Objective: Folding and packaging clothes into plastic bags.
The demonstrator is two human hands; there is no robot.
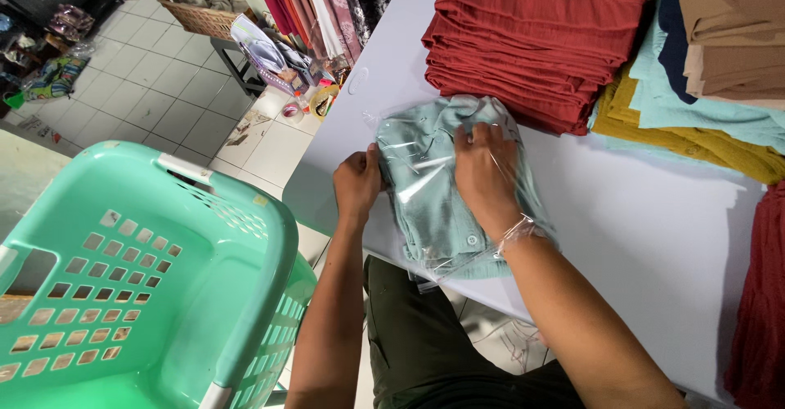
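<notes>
A folded pale green garment (432, 204) lies inside a clear plastic bag (409, 143) at the near edge of a white table (654, 237). My right hand (484, 172) is inside the bag up to the wrist, its fingers pressing on the far end of the garment. Over at the bag's left edge, my left hand (357, 184) pinches the plastic and holds it in place. The bag's open end hangs slightly over the table edge toward me.
A stack of folded red cloth (531, 33) sits just behind the bag, with mustard, teal and tan folded cloth (719, 74) to its right. A mint green plastic laundry basket (147, 286) stands at my left. More red fabric (760, 294) hangs at the right edge.
</notes>
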